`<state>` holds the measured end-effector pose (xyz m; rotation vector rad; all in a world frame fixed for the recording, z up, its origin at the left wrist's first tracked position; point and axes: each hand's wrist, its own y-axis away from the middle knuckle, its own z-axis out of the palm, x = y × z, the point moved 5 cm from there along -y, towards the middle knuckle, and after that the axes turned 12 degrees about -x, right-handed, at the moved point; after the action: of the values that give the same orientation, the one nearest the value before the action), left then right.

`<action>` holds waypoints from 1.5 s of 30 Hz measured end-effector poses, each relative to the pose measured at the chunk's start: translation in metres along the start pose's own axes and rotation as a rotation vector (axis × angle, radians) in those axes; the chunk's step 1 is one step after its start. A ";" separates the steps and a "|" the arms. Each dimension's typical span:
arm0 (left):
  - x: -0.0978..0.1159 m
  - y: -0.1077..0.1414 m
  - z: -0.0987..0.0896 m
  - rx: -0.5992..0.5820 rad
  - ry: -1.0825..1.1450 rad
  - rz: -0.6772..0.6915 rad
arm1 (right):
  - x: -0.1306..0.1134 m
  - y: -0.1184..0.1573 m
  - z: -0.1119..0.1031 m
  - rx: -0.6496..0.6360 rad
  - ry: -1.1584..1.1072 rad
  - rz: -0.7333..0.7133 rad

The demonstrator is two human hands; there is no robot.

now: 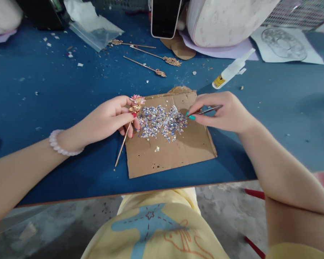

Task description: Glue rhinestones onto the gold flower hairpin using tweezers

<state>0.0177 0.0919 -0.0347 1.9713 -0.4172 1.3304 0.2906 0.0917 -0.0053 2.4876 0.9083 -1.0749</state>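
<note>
Blue desk (56, 75): both hands occupied

Brown cardboard sheet (178, 154) lies flat, bearing scattered small blue-and-silver shiny pieces (153, 120). Left hand (105, 118): grip closed on a gold metal stick with a pink flower head (123, 144), at the pieces' left edge. Right hand (226, 111): grip pinched on a slim silver metal tool (209, 109), at their right edge.

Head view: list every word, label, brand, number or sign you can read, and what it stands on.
No readable text.
Bottle: yellow label, print too small to read.
Sheet: grey drawing, no readable words.
Phone: dark screen, no text.
Shirt: pictures, no words visible.
</note>
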 end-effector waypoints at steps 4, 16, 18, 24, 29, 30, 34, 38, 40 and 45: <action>-0.001 0.000 0.000 -0.004 0.018 0.003 | 0.001 -0.001 0.000 0.050 0.000 -0.042; 0.001 -0.001 0.001 -0.016 0.019 0.016 | 0.014 -0.002 -0.003 0.196 -0.047 0.031; 0.000 -0.002 0.001 -0.026 0.024 0.020 | 0.014 -0.003 -0.002 0.183 -0.047 0.028; -0.002 -0.002 0.000 -0.025 0.018 0.012 | 0.009 -0.004 0.001 0.083 -0.047 0.010; -0.002 -0.001 -0.001 -0.021 0.010 0.007 | 0.007 -0.003 -0.001 0.016 -0.041 -0.003; -0.001 0.000 -0.001 -0.017 0.009 0.005 | 0.007 -0.002 -0.002 0.012 -0.047 0.000; 0.000 -0.001 0.000 -0.016 0.014 0.008 | 0.009 0.000 -0.006 0.016 -0.080 0.032; -0.001 -0.002 0.000 -0.005 0.006 0.018 | 0.008 0.001 -0.007 -0.002 -0.122 0.049; -0.003 -0.003 0.000 -0.003 0.009 0.026 | 0.007 0.000 -0.005 -0.025 -0.129 0.040; -0.004 -0.003 -0.001 -0.004 0.001 0.028 | 0.005 -0.003 -0.003 -0.019 -0.084 -0.020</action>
<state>0.0167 0.0942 -0.0390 1.9685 -0.4483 1.3473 0.2935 0.0975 -0.0068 2.4035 0.9160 -1.1627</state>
